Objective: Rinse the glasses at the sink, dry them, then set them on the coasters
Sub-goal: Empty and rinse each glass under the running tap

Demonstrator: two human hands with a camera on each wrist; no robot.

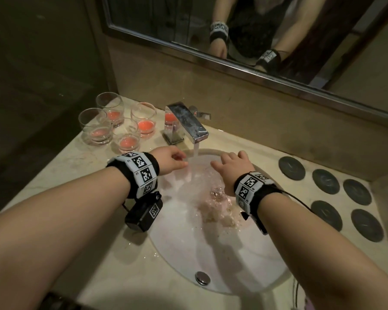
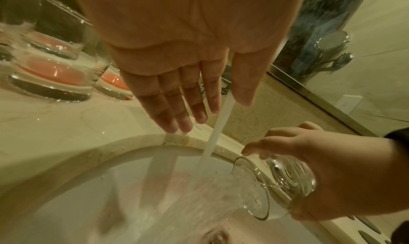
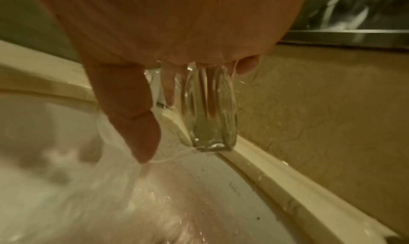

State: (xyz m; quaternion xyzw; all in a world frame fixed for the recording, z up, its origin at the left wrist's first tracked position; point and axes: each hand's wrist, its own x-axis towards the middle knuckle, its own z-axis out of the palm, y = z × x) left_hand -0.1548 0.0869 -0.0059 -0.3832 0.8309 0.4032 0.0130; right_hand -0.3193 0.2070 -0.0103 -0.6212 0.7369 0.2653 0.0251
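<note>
My right hand point(image 1: 227, 161) grips a clear empty glass point(image 2: 287, 181) over the sink point(image 1: 184, 260), tilted on its side with the mouth towards the running water point(image 1: 195, 151). Water splashes off the rim. In the right wrist view the thumb and fingers wrap the glass point(image 3: 212, 111). My left hand point(image 1: 177, 162) hovers open just left of the stream, its straight fingers point(image 2: 177, 108) holding nothing. Several glasses point(image 1: 126, 139) with pink liquid in the bottom stand on the counter at the back left. Several dark round coasters point(image 1: 291, 168) lie on the counter to the right.
The chrome faucet point(image 1: 186, 121) juts out over the basin, and one more pink-bottomed glass point(image 1: 171, 119) stands behind it. Pinkish water pools around the drain area, with the plug point(image 1: 202, 277) at the near rim. A mirror point(image 1: 267, 63) runs along the back wall.
</note>
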